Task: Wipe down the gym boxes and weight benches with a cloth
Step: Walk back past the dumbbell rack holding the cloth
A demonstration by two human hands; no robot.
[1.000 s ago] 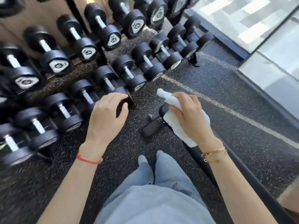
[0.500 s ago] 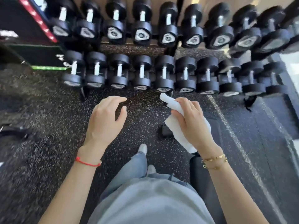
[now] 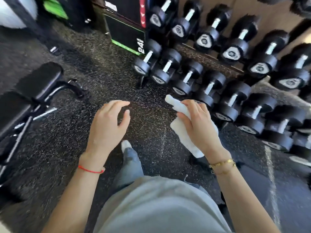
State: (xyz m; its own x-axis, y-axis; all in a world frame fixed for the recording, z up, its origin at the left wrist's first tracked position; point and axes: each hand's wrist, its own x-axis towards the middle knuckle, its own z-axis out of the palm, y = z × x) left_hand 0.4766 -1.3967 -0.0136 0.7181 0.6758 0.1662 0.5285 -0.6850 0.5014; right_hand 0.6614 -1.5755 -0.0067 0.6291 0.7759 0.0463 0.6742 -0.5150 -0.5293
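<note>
My right hand [image 3: 200, 126] grips a folded white cloth [image 3: 178, 106] in the air above the speckled floor. My left hand [image 3: 107, 126] hovers beside it with loosely curved fingers and holds nothing. A black padded weight bench [image 3: 25, 96] on a metal frame stands at the left, apart from both hands. At the top centre sits a black gym box [image 3: 124, 32] with green edging and the number 24, beside a taller box with a red stripe [image 3: 142, 10].
A two-tier rack of black dumbbells [image 3: 232, 52] runs from the top centre to the right edge. Dark speckled rubber floor [image 3: 104, 78] lies between bench and rack. My leg and white shoe [image 3: 126, 145] step forward below the hands.
The view has swung left: the dumbbell rack slid to the right, and the bench and gym boxes came into sight. Both hands keep the same pose, cloth still held.
</note>
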